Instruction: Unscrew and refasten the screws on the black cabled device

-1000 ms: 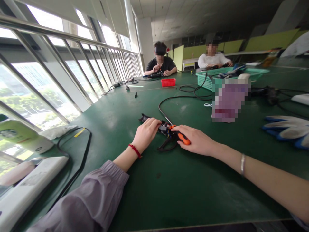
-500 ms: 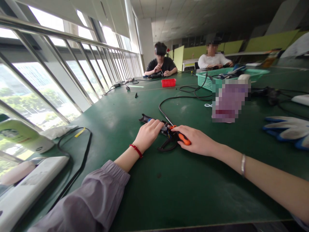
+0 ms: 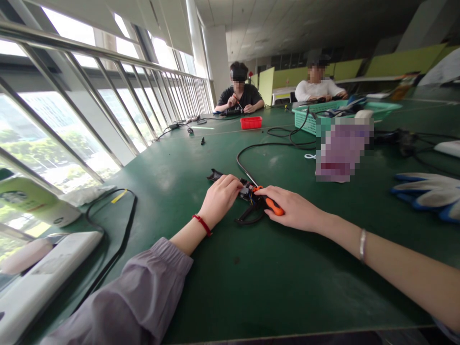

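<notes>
Head view: centre of frame, the left hand (image 3: 220, 195) clasps a black device (image 3: 246, 192), the right hand (image 3: 293, 209) grips an orange-handled tool (image 3: 275, 206), fingers closed on each!

L grip (image 3: 221, 194) on blk device (image 3: 246, 192), R grip (image 3: 293, 209) w/ orange hdl (image 3: 275, 207).

Daylight is coming through large windows (image 3: 68, 24) at left; pale blinds (image 3: 170, 26) are hanging over their upper parts. A metal railing (image 3: 36, 38) is running alongside. A green tabletop (image 3: 305, 278) is filling the foreground. Farther back, a pale column (image 3: 217, 52) is standing, and yellow-green partitions (image 3: 413, 60) are stretching beneath a dim ceiling (image 3: 266, 28).
</notes>
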Tool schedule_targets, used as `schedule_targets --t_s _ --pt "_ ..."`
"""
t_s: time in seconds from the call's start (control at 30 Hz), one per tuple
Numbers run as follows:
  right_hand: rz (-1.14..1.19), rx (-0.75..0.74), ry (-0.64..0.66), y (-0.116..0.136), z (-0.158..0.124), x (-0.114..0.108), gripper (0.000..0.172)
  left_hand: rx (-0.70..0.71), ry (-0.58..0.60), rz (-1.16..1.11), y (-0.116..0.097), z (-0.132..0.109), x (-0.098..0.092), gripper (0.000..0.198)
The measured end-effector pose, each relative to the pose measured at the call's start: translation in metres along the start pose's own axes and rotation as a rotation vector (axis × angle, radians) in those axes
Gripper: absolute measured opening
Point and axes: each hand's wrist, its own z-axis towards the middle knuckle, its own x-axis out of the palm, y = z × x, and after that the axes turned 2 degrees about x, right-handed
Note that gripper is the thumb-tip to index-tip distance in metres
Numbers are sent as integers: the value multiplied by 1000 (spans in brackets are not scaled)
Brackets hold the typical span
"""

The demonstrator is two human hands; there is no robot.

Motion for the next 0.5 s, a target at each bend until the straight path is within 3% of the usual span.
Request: schedule_targets --t_s 0.23,0.5 --pt "7 -1 -8 1 -1 -1 43 -126 -125 -132 0 -1 -1 11" --pt "4 -1 8 -1 0 0 44 -84 -102 -53 -3 -1 -3 12"
